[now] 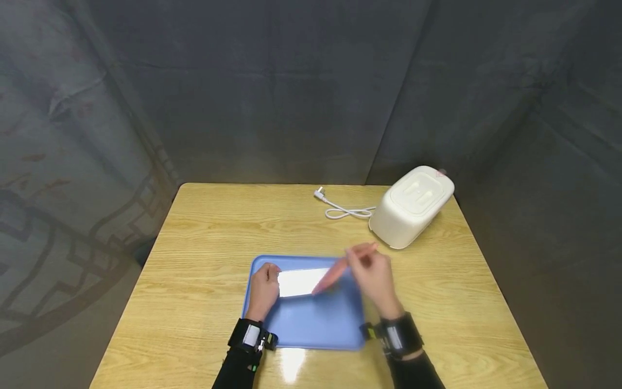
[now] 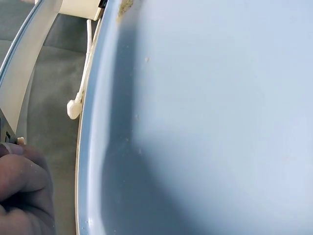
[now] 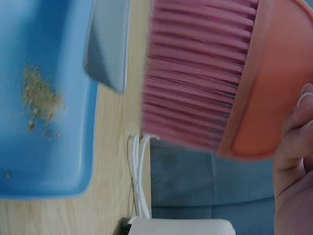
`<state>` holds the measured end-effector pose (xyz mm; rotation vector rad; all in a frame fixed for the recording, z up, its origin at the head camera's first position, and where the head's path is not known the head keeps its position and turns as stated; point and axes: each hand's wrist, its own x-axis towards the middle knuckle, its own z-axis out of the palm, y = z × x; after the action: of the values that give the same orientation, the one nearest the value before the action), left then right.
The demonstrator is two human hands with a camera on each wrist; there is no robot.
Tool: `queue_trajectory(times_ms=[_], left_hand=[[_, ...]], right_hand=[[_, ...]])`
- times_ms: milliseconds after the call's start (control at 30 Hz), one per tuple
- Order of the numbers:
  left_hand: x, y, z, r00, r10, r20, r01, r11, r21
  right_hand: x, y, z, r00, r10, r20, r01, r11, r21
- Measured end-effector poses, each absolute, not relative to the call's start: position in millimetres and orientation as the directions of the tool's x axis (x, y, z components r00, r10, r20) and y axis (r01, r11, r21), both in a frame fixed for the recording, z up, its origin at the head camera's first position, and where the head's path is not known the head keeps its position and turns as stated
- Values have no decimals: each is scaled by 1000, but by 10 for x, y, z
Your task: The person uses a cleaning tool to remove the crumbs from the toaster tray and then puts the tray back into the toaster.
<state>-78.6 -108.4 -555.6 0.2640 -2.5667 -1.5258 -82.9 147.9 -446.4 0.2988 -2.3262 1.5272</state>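
Observation:
My left hand (image 1: 262, 292) grips the left end of a flat, shiny crumb tray (image 1: 295, 283), which is held tilted above the blue tray (image 1: 311, 329). In my right hand (image 1: 375, 278) is a salmon-pink hand brush (image 3: 274, 98) with long pink bristles. Those bristles lie over the right end of the crumb tray in the head view, blurred by motion; in the right wrist view they hang just apart from it. A small pile of brown crumbs (image 3: 39, 95) lies on the blue tray, with loose specks scattered around it.
A cream toaster (image 1: 408, 216) stands at the back right of the wooden table (image 1: 209, 259). Its white cord (image 1: 347, 210) and plug lie to its left, behind the blue tray. Dark cloth (image 1: 272, 108) hangs behind the table.

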Motion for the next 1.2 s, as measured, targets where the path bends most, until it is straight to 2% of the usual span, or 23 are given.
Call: queue_trajectory(times_ms=[100,200,467,733,1200], left_hand=[[-780,-1063,-5532,-976,-217,24,-80,458,885],[-782,-1044,-5510,-976,-217,24,-78,449,890],[-794,-968,-5485,-979,-202,36,-54,423,904],[-800,-930,-5461,-976,-212,44,-48,410,911],[-793,-925,-5438,-967,-240,80,-33,436,899]], right_hand=[[-849,1406,-4421,-892,-51,449,-442,308,-842],[-877,1301,-4361,-880,-127,457,-475,231,-849],[-940,999,-4292,-879,-271,392,-455,234,-859],[-924,866,-4360,-898,-275,343,-419,305,-855],[-868,707,-4511,-914,-264,308,-378,279,-883]])
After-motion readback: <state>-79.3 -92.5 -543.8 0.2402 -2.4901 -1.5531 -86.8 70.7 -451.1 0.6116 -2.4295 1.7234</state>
